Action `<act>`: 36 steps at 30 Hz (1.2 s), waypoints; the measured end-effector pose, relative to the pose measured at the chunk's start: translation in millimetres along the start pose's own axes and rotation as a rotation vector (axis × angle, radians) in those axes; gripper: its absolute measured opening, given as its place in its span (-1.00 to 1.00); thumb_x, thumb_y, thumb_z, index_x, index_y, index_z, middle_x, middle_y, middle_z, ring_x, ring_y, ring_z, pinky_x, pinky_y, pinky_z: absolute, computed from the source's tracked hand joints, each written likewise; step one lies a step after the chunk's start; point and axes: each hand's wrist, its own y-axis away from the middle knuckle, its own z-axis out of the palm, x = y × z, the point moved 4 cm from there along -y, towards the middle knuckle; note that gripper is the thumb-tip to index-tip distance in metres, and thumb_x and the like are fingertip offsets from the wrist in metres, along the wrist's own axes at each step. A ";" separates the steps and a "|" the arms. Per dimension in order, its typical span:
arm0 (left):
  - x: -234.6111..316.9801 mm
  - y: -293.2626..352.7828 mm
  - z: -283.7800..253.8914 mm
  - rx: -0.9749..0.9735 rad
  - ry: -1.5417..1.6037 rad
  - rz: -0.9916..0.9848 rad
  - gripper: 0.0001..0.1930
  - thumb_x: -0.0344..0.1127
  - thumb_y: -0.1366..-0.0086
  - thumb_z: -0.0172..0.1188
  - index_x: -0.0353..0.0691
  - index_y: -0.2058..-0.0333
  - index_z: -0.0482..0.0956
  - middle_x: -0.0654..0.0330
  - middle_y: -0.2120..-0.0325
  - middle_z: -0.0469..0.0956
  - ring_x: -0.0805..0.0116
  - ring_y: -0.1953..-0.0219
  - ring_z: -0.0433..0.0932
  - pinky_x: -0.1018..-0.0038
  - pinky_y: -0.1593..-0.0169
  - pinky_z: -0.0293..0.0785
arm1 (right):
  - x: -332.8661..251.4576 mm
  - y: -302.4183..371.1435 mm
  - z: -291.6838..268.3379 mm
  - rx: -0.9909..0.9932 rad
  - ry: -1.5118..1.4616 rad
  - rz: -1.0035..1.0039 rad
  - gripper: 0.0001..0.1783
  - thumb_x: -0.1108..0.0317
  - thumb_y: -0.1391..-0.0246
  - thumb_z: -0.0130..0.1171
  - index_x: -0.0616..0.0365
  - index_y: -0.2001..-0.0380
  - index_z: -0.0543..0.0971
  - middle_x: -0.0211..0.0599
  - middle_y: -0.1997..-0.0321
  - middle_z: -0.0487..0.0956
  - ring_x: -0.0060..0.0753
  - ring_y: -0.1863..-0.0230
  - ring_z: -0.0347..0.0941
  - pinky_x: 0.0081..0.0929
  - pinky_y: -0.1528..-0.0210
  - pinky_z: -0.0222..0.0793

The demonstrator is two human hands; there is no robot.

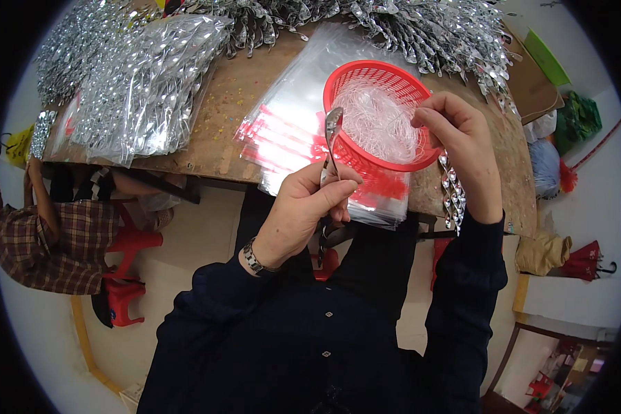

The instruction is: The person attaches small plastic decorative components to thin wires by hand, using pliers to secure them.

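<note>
My left hand [293,210], wearing a metal watch, pinches a shiny silver twisted strip [333,131] between thumb and fingers; its upper end curls up in front of the basket. My right hand [466,138] is raised over the basket's right rim, thumb and forefinger pressed together; whatever they hold is too fine to make out. The red plastic basket [386,165] holds a tangle of clear threads [376,121]. It rests on a stack of clear plastic bags [283,103] with red bands. Several silver twisted strips [452,193] hang over the table edge beside my right wrist.
Heaps of silver twisted strips [428,31] cover the back of the wooden table [231,114]. A filled clear bag [152,90] lies at left. A person in a plaid shirt [55,241] sits at far left near red stools [125,300]. A cardboard box [531,76] stands at right.
</note>
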 end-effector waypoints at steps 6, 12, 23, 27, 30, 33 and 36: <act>0.2 -3.4 6.3 -0.010 -0.028 -0.008 -0.82 -0.43 -0.30 0.04 -0.34 0.16 0.51 0.28 0.59 0.43 0.54 0.54 0.42 0.63 0.39 0.42 | -6.3 25.0 8.8 0.011 -0.252 0.046 -0.89 0.39 -0.16 0.04 0.19 0.39 0.49 -0.38 0.37 0.57 -0.83 0.57 0.19 -0.80 0.52 0.07; 6.9 -6.4 18.7 -0.025 -0.031 0.007 -0.73 -0.43 -0.30 0.05 -0.39 0.05 0.46 0.30 0.57 0.42 0.56 0.54 0.41 0.63 0.38 0.43 | -2.2 52.4 23.0 0.014 -0.501 0.106 -0.90 0.41 -0.17 0.03 0.19 0.38 0.49 -0.30 0.30 0.59 -0.81 0.57 0.18 -0.79 0.51 0.08; -1.4 -7.8 33.5 -0.084 -0.022 -0.045 -0.79 -0.44 -0.28 0.09 -0.36 0.12 0.50 0.31 0.49 0.48 0.60 0.56 0.41 0.62 0.40 0.45 | 8.4 79.7 47.7 0.065 -0.662 0.105 -0.89 0.43 -0.15 0.06 0.25 0.33 0.53 -0.31 0.29 0.60 -0.82 0.56 0.21 -0.82 0.52 0.07; -4.4 -6.4 29.2 -0.063 -0.045 -0.044 -0.87 -0.43 -0.28 0.11 -0.32 0.23 0.52 0.31 0.52 0.48 0.59 0.57 0.42 0.64 0.41 0.44 | 7.3 85.2 50.7 0.073 -0.614 0.158 -0.89 0.50 -0.16 -0.03 0.25 0.32 0.49 -0.21 0.19 0.57 -0.77 0.55 0.16 -0.78 0.45 0.13; -4.4 -4.6 26.7 -0.044 -0.042 -0.023 -0.92 -0.43 -0.27 0.12 -0.31 0.30 0.52 0.30 0.56 0.48 0.58 0.58 0.44 0.66 0.43 0.41 | 14.2 89.4 50.4 0.071 -0.586 0.168 -0.89 0.50 -0.16 -0.03 0.25 0.30 0.49 -0.21 0.14 0.56 -0.76 0.55 0.17 -0.78 0.45 0.14; -6.6 -2.8 22.0 -0.043 -0.057 -0.016 -0.92 -0.44 -0.27 0.12 -0.32 0.30 0.52 0.30 0.57 0.47 0.58 0.57 0.44 0.67 0.45 0.38 | 15.6 92.5 46.8 0.102 -0.545 0.094 -0.88 0.51 -0.15 -0.02 0.23 0.25 0.48 -0.21 0.10 0.55 -0.77 0.53 0.20 -0.79 0.46 0.14; -5.3 -0.9 17.8 -0.034 -0.076 -0.011 -0.92 -0.45 -0.27 0.12 -0.32 0.30 0.52 0.30 0.57 0.47 0.58 0.57 0.44 0.66 0.45 0.37 | 6.3 96.2 37.1 0.261 -0.333 -0.083 -0.79 0.58 -0.06 0.09 0.24 0.18 0.50 -0.24 -0.03 0.48 -0.73 0.47 0.30 -0.72 0.40 0.26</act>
